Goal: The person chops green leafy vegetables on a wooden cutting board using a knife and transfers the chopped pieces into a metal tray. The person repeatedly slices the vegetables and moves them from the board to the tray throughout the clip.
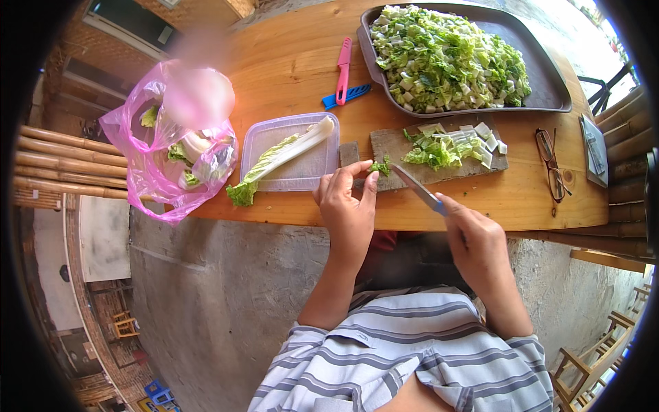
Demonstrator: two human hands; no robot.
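My left hand (349,199) pinches a small green leaf piece (380,166) at the near left part of the wooden cutting board (391,141). In my right hand (473,230) is a knife (417,187) with a blue handle, its blade slanting toward the leaf piece. Chopped napa cabbage (446,145), pale stem bits and green leaf, lies on the board beyond the blade. Left of the board, one whole cabbage leaf (288,156) rests across a clear plastic lid or tray (255,141).
A large dark tray (549,75) heaped with cut cabbage (446,62) stands at the back right. A pink knife (344,72) lies by a blue sheath (347,97). Eyeglasses (551,165) lie at the right. A pink plastic bag (134,130) with cabbage sits at the left.
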